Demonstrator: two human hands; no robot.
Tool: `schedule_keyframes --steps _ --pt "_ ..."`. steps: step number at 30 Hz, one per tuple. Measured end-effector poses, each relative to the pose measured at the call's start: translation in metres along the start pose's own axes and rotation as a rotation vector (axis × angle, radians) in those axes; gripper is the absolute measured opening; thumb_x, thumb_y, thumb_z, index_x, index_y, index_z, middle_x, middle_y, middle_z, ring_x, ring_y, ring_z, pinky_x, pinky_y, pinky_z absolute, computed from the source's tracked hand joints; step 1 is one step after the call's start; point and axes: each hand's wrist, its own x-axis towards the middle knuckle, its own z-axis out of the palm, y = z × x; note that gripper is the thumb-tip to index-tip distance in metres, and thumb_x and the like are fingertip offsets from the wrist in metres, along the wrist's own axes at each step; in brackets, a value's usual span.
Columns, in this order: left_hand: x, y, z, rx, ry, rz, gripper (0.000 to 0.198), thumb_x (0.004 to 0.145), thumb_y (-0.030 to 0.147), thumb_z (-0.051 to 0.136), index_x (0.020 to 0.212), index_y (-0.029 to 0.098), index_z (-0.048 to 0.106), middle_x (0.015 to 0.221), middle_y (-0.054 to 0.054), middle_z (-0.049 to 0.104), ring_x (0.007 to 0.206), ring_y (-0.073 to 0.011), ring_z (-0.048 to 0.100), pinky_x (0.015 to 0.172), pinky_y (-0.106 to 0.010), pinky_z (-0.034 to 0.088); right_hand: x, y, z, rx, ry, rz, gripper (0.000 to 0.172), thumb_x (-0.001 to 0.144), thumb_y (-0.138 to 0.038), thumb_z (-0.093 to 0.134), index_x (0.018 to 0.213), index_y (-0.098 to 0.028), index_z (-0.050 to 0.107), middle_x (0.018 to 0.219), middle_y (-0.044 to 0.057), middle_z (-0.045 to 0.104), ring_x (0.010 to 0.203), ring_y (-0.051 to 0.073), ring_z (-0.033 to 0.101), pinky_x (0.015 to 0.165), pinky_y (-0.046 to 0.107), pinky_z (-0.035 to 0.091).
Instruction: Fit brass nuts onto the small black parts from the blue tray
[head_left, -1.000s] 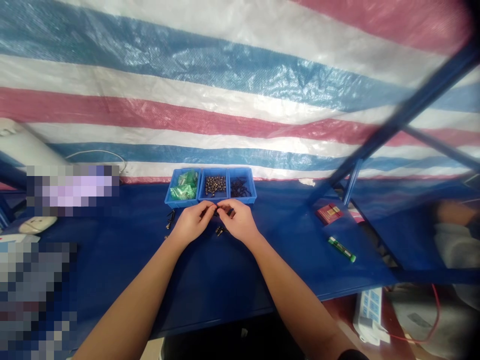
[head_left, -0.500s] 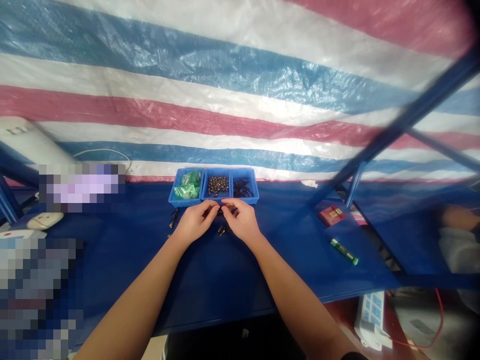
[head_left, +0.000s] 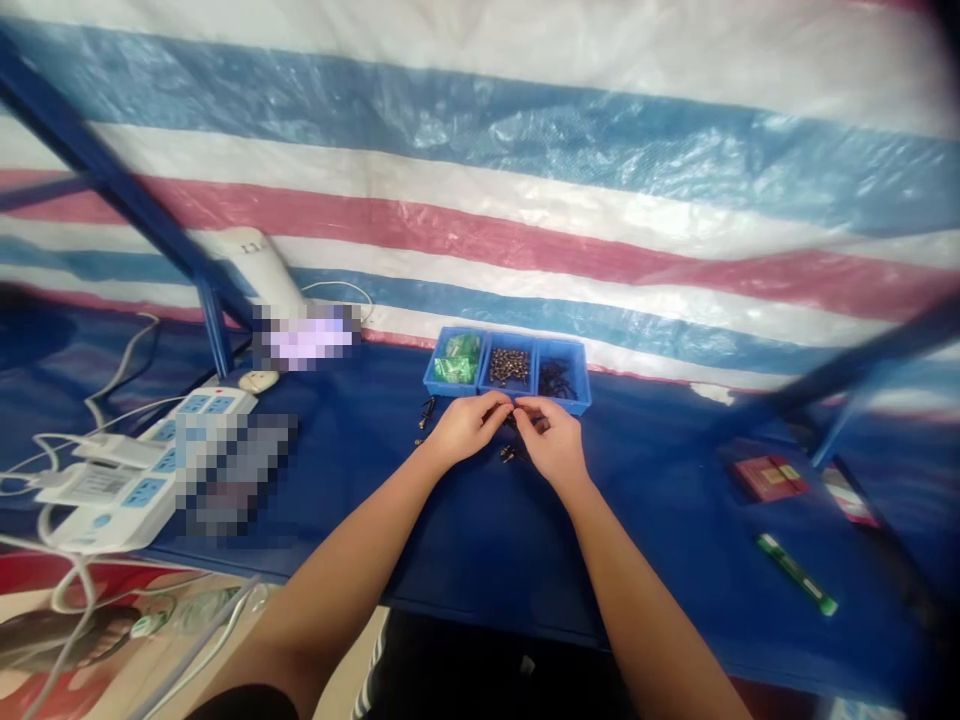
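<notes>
My left hand (head_left: pixel 469 430) and my right hand (head_left: pixel 555 437) meet at the fingertips, just in front of three joined blue bins (head_left: pixel 452 390). Both are closed in a pinch around something small and dark, too hidden to name. Green packets (head_left: pixel 457 362) fill the left bin. The middle one holds many small brass-coloured pieces (head_left: pixel 510 366), and dark, thin pieces (head_left: pixel 555 380) lie in the right one. Under my hands, some small black-and-brass parts (head_left: pixel 509 454) rest on the table. More of these parts (head_left: pixel 427 412) lie left of my left hand.
On the blue table (head_left: pixel 495 560), a white power strip (head_left: pixel 154 490) with cables sits at the left, near a blurred-out object (head_left: pixel 244 475). A red box (head_left: pixel 770 478) and a green tube-like item (head_left: pixel 796 574) lie at the right. Blue frame posts (head_left: pixel 214 325) flank the table; striped sheeting hangs behind.
The view has swung left, so the bins and hands appear farther right and the power strip shows more fully. My hands stay pinched together in front of the bins.
</notes>
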Motion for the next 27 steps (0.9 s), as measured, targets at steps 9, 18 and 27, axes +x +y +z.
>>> schedule_keyframes --steps 9,18,27 --pt "-0.0015 -0.002 0.0013 -0.006 -0.003 -0.032 0.029 0.098 0.039 0.045 0.114 0.022 0.063 0.089 -0.003 0.072 0.076 -0.0169 0.067 0.066 -0.026 0.049 0.0005 -0.0028 -0.0002 -0.005 0.024 0.035 0.024 0.088 -0.034 0.055 0.096 -0.02 0.072 0.093 0.007 0.074 0.077 0.019 0.067 0.064 0.03 0.054" --pt "-0.002 -0.0034 0.0019 0.007 0.014 -0.022 0.028 0.098 0.036 0.045 0.115 0.021 0.061 0.079 -0.001 0.069 0.068 -0.0145 0.063 0.064 -0.024 0.047 0.0 -0.0055 -0.0012 0.004 -0.01 0.039 0.023 0.088 -0.035 0.054 0.094 -0.019 0.071 0.09 0.006 0.073 0.073 0.018 0.065 0.063 0.029 0.052" --pt "-0.0008 -0.0041 0.0022 0.013 0.011 0.023 0.025 0.099 0.035 0.044 0.106 0.021 0.064 0.093 -0.003 0.071 0.079 -0.0153 0.066 0.071 -0.025 0.048 0.001 -0.0052 -0.0031 -0.01 -0.013 0.033 0.024 0.088 -0.035 0.055 0.094 -0.02 0.072 0.091 0.005 0.073 0.074 0.018 0.066 0.066 0.03 0.053"
